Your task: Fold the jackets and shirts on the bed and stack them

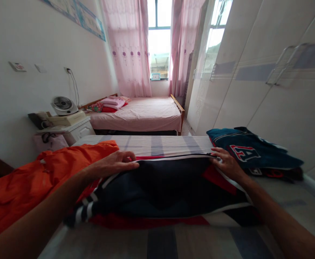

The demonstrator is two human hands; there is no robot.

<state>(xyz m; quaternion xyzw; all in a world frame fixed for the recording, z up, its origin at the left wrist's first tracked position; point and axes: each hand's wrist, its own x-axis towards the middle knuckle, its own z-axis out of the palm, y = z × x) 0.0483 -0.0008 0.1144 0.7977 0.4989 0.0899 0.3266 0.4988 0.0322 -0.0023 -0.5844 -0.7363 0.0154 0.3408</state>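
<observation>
A navy, red and white jacket (168, 187) with a striped knit band at its left end lies across the bed in front of me. My left hand (122, 160) pinches its far edge near the left, thumb and fingers closed on the cloth. At the far right corner, my right hand (223, 160) also has its fingers closed on the jacket's white-trimmed edge. Between my hands that edge runs nearly straight. An orange garment (52, 172) is heaped beside my left forearm. Right of my right hand rests a folded teal garment (246, 149) with letter patches, on top of darker clothes.
The striped bed sheet (163, 241) lies under the clothes. Farther off stands a second bed (146, 115) with a pink sheet and folded bedding. A white cabinet (82, 131) holding a small fan (64, 104) is at the left; a tall wardrobe (254, 72) lines the right.
</observation>
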